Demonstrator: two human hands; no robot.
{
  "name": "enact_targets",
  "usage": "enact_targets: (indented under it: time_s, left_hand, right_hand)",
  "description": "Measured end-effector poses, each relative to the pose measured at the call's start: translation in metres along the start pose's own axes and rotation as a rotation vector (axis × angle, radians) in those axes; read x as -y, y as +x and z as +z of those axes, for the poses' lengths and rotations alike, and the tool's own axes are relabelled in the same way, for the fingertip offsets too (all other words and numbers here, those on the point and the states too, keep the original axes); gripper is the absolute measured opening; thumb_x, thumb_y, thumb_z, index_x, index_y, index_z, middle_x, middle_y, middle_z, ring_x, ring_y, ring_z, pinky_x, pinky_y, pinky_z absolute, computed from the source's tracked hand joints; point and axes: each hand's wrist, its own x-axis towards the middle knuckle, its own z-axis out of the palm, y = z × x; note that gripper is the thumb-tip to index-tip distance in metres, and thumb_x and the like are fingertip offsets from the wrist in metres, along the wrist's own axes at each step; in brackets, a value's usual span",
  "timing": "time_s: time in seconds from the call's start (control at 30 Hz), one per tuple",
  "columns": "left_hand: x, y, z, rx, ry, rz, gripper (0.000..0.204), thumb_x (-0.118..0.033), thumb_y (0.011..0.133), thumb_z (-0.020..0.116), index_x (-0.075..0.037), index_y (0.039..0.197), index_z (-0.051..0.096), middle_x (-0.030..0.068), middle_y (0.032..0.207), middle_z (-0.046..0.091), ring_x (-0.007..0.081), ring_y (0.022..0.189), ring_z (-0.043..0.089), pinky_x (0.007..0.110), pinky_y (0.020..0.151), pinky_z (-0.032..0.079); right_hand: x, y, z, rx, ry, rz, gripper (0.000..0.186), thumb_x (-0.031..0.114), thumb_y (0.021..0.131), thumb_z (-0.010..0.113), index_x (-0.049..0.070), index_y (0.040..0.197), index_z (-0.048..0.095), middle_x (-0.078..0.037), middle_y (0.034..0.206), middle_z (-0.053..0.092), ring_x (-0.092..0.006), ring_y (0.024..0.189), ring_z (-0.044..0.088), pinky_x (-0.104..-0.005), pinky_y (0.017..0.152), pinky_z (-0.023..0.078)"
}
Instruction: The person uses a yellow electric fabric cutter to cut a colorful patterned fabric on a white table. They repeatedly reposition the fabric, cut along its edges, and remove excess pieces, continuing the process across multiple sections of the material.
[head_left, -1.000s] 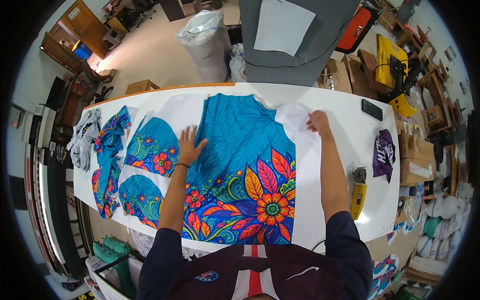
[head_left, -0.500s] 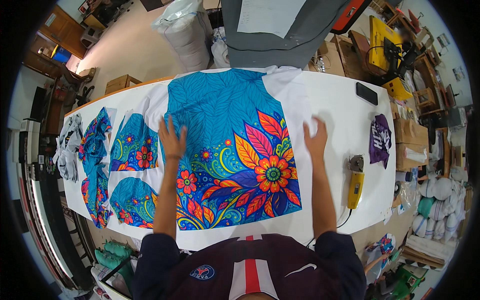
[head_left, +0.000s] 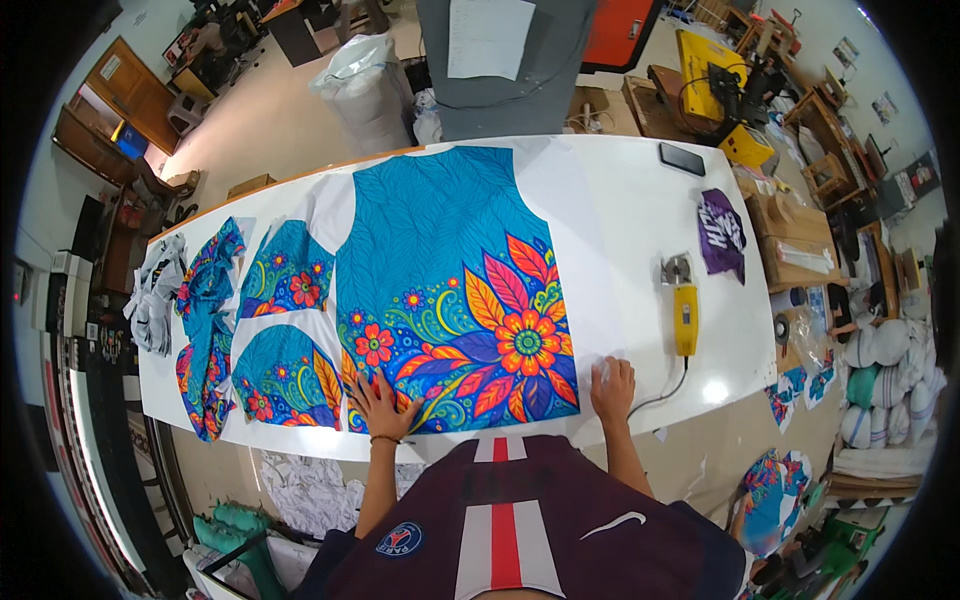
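A large printed fabric panel (head_left: pixel 440 230), teal with leaf lines and bright flowers, lies flat on the white table with white margins around it. My left hand (head_left: pixel 382 408) rests with spread fingers on its lower left corner. On the white margin beside its lower right corner lies my right hand (head_left: pixel 613 388), fingers stretched forward and slightly bent, apparently holding nothing. Left of the panel are two smaller matching pieces, an upper one (head_left: pixel 290 268) and a lower one (head_left: pixel 285 375). A yellow handheld electric cutter (head_left: pixel 685 320) with a round metal head stands off to the right, its cord running toward me.
Crumpled printed fabric (head_left: pixel 208 320) and grey-white scraps (head_left: pixel 158 300) lie at the table's left end. A black phone (head_left: pixel 682 158) and a purple cloth (head_left: pixel 722 235) are at the right. Beyond the far edge stand a grey cabinet (head_left: pixel 500 100) and a wrapped white sack (head_left: pixel 368 105).
Both hands have moved back toward me, down to the panel's near corners. The panel's top now lies smoother, and its upper right white margin is flatter. The view has shifted.
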Motion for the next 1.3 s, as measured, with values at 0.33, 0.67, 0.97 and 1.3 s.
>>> enact_targets:
  time_s: [0.33,0.67,0.97,1.3]
  left_hand:
    - [-0.023,-0.030,-0.001,0.040,-0.064,-0.055,0.112,-0.074,0.087,0.066,-0.013,0.168,0.017,0.0301,0.171,0.006,0.0526,0.158,0.001,0.067,0.124,0.008]
    - [-0.090,-0.050,0.027,-0.009,-0.098,0.094,0.102,-0.071,0.092,0.061,-0.012,0.167,0.025,0.0295,0.172,0.004,0.0503,0.158,0.000,0.066,0.124,0.003]
    - [-0.077,-0.057,0.038,0.011,-0.059,0.002,0.110,-0.076,0.088,0.062,-0.014,0.168,0.019,0.0285,0.172,-0.004,0.0512,0.158,-0.005,0.068,0.123,-0.001]
    - [-0.052,-0.068,0.037,0.000,-0.056,0.075,0.113,-0.077,0.087,0.062,-0.011,0.168,0.018,0.0333,0.171,0.000,0.0550,0.157,-0.005,0.068,0.123,-0.003]
  right_hand:
    - [-0.111,0.132,-0.044,-0.337,-0.205,0.536,0.064,0.054,0.085,0.079,0.004,0.122,0.068,-0.021,0.124,0.065,-0.0402,0.115,0.063,-0.0588,0.094,0.049]
    - [-0.194,0.148,-0.060,0.391,0.689,0.653,0.050,0.036,0.081,0.085,-0.001,0.109,0.067,-0.011,0.090,0.071,-0.0206,0.072,0.070,-0.0349,0.062,0.055]
    - [-0.095,-0.014,-0.113,0.553,0.677,0.526,0.051,0.016,0.079,0.084,0.002,0.117,0.052,-0.014,0.093,0.069,-0.0231,0.072,0.070,-0.0373,0.062,0.057]
    - [-0.039,-0.147,-0.126,0.406,0.268,0.496,0.060,0.022,0.069,0.086,0.001,0.120,0.061,-0.022,0.105,0.069,-0.0410,0.101,0.068,-0.0484,0.089,0.053]
